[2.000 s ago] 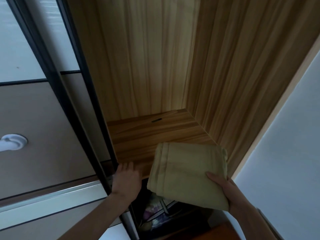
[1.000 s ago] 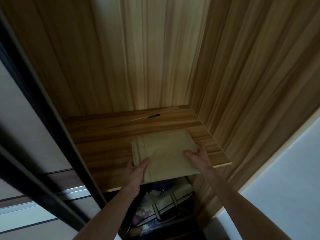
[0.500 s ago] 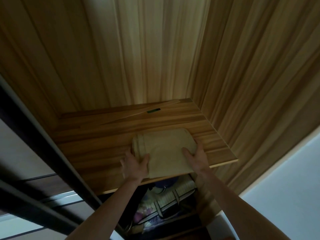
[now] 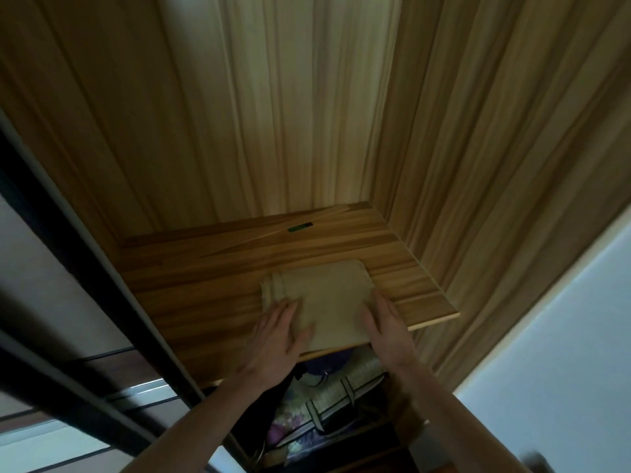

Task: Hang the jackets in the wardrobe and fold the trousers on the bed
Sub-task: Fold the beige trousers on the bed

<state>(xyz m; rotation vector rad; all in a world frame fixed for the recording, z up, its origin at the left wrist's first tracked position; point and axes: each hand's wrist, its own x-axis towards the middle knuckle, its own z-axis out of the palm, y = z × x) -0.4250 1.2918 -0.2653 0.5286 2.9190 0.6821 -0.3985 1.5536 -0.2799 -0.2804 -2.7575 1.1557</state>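
Observation:
The folded beige trousers [image 4: 327, 295] lie flat on a wooden wardrobe shelf [image 4: 191, 295], close to its front edge and right of centre. My left hand [image 4: 276, 336] rests with straight fingers on the near left corner of the trousers. At the near right edge, my right hand [image 4: 386, 322] lies flat, fingers pointing toward the back. Neither hand curls around the cloth.
The wooden back panel [image 4: 273, 114] and right side wall [image 4: 495, 148] enclose the shelf. A dark sliding door frame [image 4: 78, 268] runs along the left. Below the shelf sit a patterned storage bag [image 4: 324, 404] and other bundled items. A pale wall [image 4: 563, 336] stands at the right.
The trousers went from being carried in my right hand to lying on the shelf. Both hands pushed them further in and now lie flatter on the near edge.

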